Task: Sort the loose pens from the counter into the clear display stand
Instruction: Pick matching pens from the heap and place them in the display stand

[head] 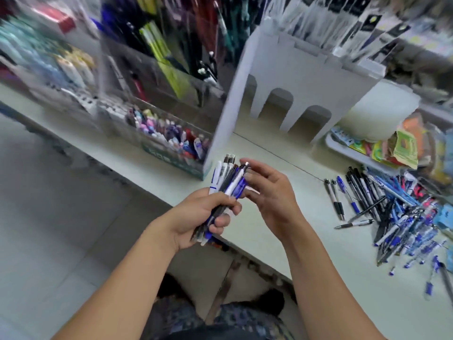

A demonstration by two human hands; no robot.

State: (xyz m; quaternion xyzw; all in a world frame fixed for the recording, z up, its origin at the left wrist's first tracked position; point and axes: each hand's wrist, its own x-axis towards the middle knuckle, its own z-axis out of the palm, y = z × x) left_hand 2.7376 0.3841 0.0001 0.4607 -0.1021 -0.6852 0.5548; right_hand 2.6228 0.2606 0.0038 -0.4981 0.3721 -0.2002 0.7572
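While the left hand (203,214) grips a bundle of pens (226,185) upright, its fingers (224,220) curled tight round the lower barrels, the right hand (269,195) is at the top of the bundle. Right fingers (247,165) are loosely bent and slightly spread; the tips touch the upper ends of the pens, apparently picking at or squaring up one blue-and-white pen. Whether they actually pinch it cannot be told from this view.

Both hands hang over the near edge of the surface (282,168), pale and running left to right.

Right of the hands, on the surface: a large pile of loose pens (392,212), mostly blue, black and white, with a few strays lying just left of the heap. This pile is well apart from the hands and looks largely unsorted.

Farther, left of centre: the clear display stand (157,77), tall transparent compartments already holding upright pens in dark, yellow-green and blue. A lower clear tray of small coloured items (171,141) sits in front of it. Motion blur hides compartment detail. A white cardboard display (306,77) stands far right of the stand.

Judgement: task is mid-way at best. One handful gathered, not yet placed; the bulk of the pens remains on the surface.
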